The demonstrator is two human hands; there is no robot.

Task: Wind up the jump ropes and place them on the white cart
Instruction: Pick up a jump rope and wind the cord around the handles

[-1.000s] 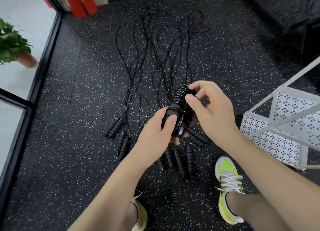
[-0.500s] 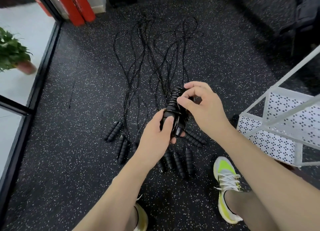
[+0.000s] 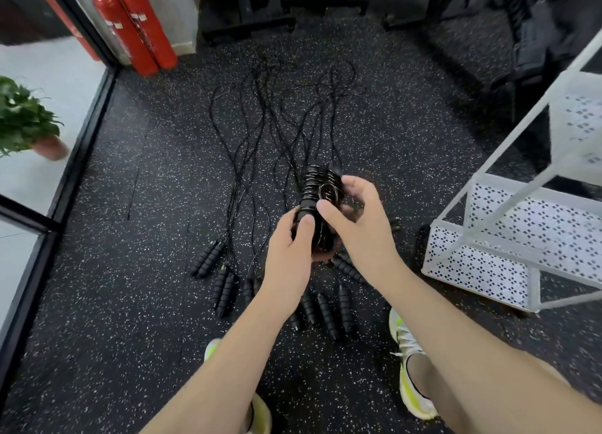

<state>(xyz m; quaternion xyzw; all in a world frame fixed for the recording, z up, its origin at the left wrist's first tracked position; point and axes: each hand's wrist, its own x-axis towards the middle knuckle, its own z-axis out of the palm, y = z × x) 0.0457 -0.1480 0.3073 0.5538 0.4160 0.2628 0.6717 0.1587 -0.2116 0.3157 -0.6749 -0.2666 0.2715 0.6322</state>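
I hold a black jump rope bundle (image 3: 317,186) in front of me, its cord coiled tightly round the handles. My left hand (image 3: 290,248) grips the lower end of the bundle. My right hand (image 3: 355,215) holds its upper right side, thumb and fingers curled round the coils. Several more black jump ropes (image 3: 260,134) lie stretched out on the floor, their ribbed handles (image 3: 224,287) nearest my feet. The white cart (image 3: 508,238) with perforated sides stands to the right, apart from my hands.
Two red fire extinguishers (image 3: 136,26) stand at the back left. A potted plant (image 3: 29,124) sits behind the glass partition on the left. Dark gym equipment frames (image 3: 521,43) fill the back. My shoes (image 3: 410,362) stand on the speckled rubber floor.
My view has tilted upward, showing more of the room's back. My right hand slid from the top of the coils down onto their right side; the left hand keeps its grip.
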